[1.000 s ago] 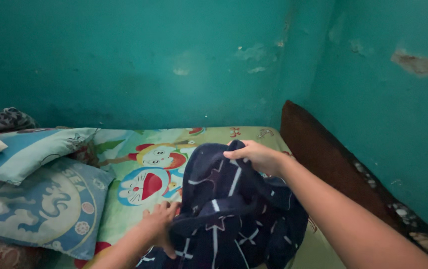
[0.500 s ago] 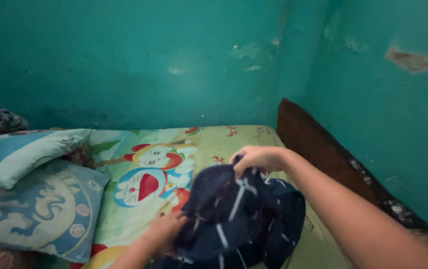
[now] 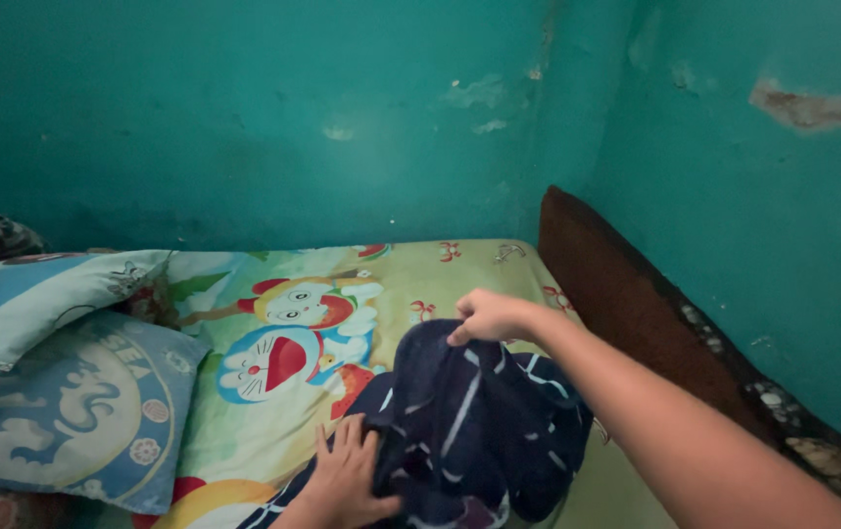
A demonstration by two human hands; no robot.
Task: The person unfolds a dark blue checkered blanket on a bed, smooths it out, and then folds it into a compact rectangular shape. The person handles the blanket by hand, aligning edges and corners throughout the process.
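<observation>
Peeling teal walls are meeting in a corner behind a bed wearing a cartoon sheet, pillows lying left, dim light falling

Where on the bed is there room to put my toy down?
The cartoon sheet lies bare between the pillows and the brown board, near the wall. Closer in, the dark blanket and both hands, left and right, crowd it.

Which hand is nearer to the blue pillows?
Left. The left hand grips the dark blanket at its lower left edge, on the side toward the pillows. The right hand pinches the blanket's top edge, farther right, toward the brown headboard.
</observation>
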